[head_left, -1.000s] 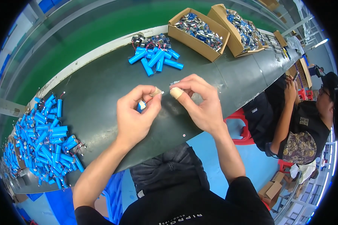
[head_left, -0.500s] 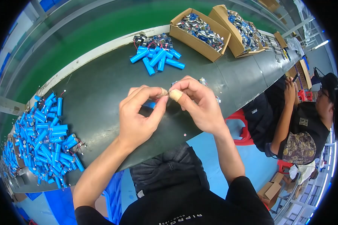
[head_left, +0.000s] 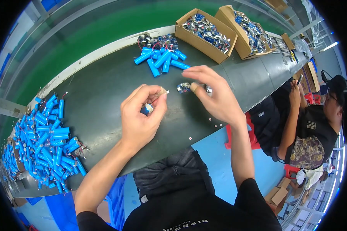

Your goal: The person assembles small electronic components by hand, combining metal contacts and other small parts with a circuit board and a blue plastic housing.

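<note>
My left hand (head_left: 139, 121) is closed around a blue cylindrical battery (head_left: 146, 109), most of it hidden by the palm and fingers. Between thumb and forefinger it pinches the battery's lead, with a small white connector (head_left: 166, 92) poking out at the fingertips. My right hand (head_left: 219, 98) is open, its fingers stretched out and apart from the battery. By its taped thumb lies a small blue circuit board (head_left: 183, 87) with metal parts. Partly covered by that hand, another small board (head_left: 208, 88) shows on the dark table.
Loose blue batteries (head_left: 52, 142) are heaped at left. Farther back, batteries joined to boards (head_left: 162, 59) lie together. Two cardboard boxes (head_left: 219, 57) of boards stand at the far right. Tiny pale bits (head_left: 190, 138) dot the table's near edge. A person (head_left: 308, 127) sits at right.
My right hand has drawn away from my left and opened, moving right and uncovering the small board. The left has stayed nearly in place, the connector now visible at its fingertips.
</note>
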`<state>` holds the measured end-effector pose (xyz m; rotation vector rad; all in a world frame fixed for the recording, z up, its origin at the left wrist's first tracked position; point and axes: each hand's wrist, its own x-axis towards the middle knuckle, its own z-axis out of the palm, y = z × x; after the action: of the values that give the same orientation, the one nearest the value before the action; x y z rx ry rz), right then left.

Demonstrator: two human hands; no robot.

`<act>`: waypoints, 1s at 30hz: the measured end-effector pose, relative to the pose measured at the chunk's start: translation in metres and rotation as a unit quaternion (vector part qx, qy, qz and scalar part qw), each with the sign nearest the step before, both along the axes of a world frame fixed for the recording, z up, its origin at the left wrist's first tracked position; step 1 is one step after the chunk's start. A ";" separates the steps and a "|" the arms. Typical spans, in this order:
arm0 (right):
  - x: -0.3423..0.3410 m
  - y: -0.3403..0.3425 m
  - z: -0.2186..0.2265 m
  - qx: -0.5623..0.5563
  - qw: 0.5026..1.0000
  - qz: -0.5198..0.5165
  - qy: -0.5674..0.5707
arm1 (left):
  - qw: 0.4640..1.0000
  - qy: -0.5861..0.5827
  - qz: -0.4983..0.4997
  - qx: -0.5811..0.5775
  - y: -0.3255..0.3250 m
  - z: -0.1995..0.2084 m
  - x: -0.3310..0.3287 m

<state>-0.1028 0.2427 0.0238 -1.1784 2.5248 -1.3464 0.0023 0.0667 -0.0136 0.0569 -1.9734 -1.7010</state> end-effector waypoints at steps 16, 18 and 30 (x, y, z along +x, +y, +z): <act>0.018 -0.015 -0.014 -0.074 0.945 -0.005 -0.318 | 1.000 0.005 0.013 0.010 -0.002 -0.002 -0.002; 0.029 -0.023 -0.022 -0.168 0.919 -0.020 -0.357 | 1.000 0.008 0.015 0.013 -0.002 -0.003 0.000; 0.054 -0.037 -0.043 -0.284 0.858 0.015 -0.429 | 1.000 0.014 0.022 -0.003 -0.006 -0.005 -0.002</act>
<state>-0.0492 0.2058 -0.0194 -0.4276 1.5118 -2.0693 0.0007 0.0609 -0.0181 0.0737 -1.9416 -1.6589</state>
